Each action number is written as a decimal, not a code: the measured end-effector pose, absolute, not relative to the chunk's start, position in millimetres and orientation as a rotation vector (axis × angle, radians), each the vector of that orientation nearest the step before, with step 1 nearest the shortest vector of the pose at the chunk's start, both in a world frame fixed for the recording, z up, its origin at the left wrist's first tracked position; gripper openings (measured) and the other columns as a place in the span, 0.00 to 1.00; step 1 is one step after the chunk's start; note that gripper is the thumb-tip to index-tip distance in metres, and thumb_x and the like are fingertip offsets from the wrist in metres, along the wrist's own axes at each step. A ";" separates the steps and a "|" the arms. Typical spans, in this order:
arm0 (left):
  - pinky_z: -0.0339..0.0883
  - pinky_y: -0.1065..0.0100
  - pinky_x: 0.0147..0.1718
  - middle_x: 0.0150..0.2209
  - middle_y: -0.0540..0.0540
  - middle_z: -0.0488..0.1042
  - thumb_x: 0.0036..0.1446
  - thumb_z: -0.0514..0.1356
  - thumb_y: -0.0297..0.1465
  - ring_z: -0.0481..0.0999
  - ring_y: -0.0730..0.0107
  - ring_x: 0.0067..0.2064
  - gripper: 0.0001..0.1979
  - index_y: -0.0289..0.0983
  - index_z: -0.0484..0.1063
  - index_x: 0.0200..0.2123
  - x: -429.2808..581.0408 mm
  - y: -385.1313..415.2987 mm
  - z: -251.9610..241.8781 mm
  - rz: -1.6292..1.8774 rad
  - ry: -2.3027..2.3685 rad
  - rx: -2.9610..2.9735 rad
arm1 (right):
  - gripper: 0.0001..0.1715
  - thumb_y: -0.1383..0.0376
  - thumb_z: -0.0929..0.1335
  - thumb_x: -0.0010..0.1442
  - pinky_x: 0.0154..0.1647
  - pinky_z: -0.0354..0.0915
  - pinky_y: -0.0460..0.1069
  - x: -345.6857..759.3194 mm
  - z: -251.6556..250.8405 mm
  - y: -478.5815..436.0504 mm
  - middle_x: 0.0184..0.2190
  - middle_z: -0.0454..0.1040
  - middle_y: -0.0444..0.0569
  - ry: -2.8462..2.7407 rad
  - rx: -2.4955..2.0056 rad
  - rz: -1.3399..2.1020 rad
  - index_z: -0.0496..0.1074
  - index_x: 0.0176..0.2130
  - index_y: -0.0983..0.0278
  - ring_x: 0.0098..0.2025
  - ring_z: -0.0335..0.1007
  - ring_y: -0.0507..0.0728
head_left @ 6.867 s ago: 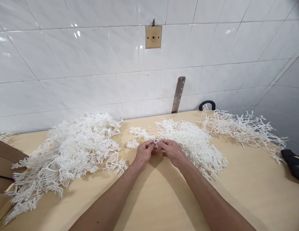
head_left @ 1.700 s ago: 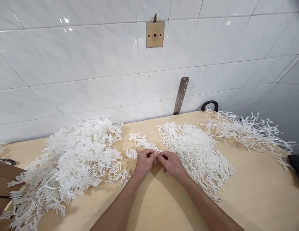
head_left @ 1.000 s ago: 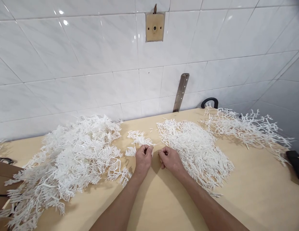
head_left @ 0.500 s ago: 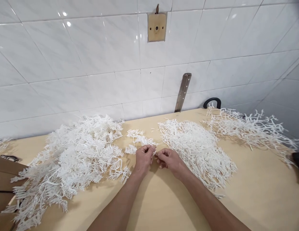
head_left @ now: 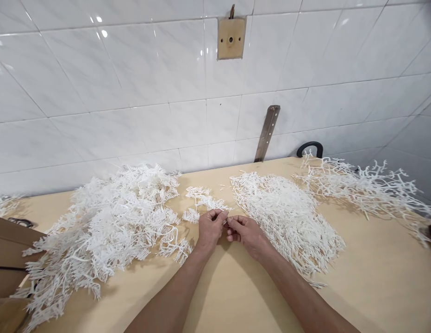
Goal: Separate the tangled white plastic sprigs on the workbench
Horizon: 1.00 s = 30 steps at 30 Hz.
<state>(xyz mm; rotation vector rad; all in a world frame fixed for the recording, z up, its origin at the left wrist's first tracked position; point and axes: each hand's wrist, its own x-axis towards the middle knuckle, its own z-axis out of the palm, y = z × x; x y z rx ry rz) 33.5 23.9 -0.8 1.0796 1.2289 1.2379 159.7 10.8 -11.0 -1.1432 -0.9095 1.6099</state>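
Left of the middle pile: picking apart a sprig.
Left hand and right hand both pinch it, fingers curled; a gentle tug seems needed.

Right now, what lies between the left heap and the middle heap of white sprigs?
Head view: a few loose sprigs on the table, plus left hand and right hand pinching one sprig.
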 end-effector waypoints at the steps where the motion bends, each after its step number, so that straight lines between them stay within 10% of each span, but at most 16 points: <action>1: 0.51 0.73 0.17 0.13 0.55 0.61 0.48 0.65 0.41 0.57 0.77 0.17 0.15 0.36 0.71 0.20 33.8 23.7 -0.7 1.242 1.226 1.081 | 0.23 0.50 0.77 0.46 0.26 0.67 0.46 159.3 -11.2 10.7 0.21 0.71 0.44 -0.913 -1.156 1.598 0.73 0.25 0.66 0.22 0.67 0.50; 13: 0.62 0.70 0.27 0.20 0.50 0.70 0.49 0.64 0.38 0.68 0.71 0.25 0.11 0.37 0.75 0.22 39.8 20.5 -10.0 1.327 1.342 1.228 | 0.14 0.56 0.70 0.55 0.25 0.70 0.49 156.3 -15.8 11.0 0.21 0.74 0.44 -1.033 -1.387 1.452 0.71 0.25 0.63 0.20 0.70 0.52; 30: 0.47 0.74 0.14 0.15 0.56 0.63 0.49 0.66 0.42 0.55 0.81 0.14 0.16 0.36 0.69 0.24 37.8 22.6 -2.1 1.253 1.146 1.074 | 0.07 0.61 0.69 0.52 0.25 0.70 0.49 203.0 15.5 19.8 0.20 0.75 0.46 -1.054 -1.529 0.954 0.69 0.30 0.63 0.21 0.74 0.56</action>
